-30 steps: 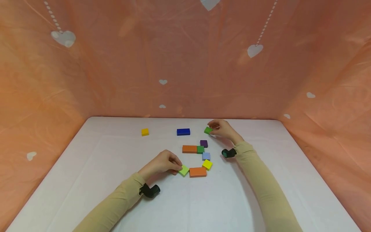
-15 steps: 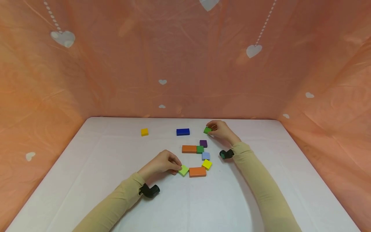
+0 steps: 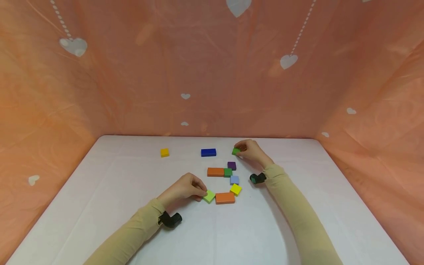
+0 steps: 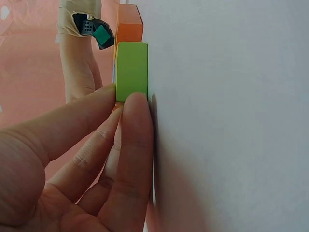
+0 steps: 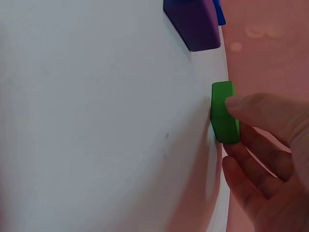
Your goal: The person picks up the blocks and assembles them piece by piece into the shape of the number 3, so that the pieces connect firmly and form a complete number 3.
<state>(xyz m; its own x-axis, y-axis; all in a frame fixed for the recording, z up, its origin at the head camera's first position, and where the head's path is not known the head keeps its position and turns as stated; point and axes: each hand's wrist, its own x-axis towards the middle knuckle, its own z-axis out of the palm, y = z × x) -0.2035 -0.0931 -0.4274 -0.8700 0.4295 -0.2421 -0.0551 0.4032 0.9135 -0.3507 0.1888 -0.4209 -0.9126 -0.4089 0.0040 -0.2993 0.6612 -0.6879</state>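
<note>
Probably light, stiff, best held by edges: beyond purple block [image 3: 232, 166] your right hand [image 3: 251, 150] pinches green block [image 3: 235, 151]; left hand [image 3: 184, 188], nearer, lime block [image 3: 209, 197].

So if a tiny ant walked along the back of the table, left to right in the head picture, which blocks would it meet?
Deep yellow block, long blue block, then the bright green block pinched by the right hand.
</note>
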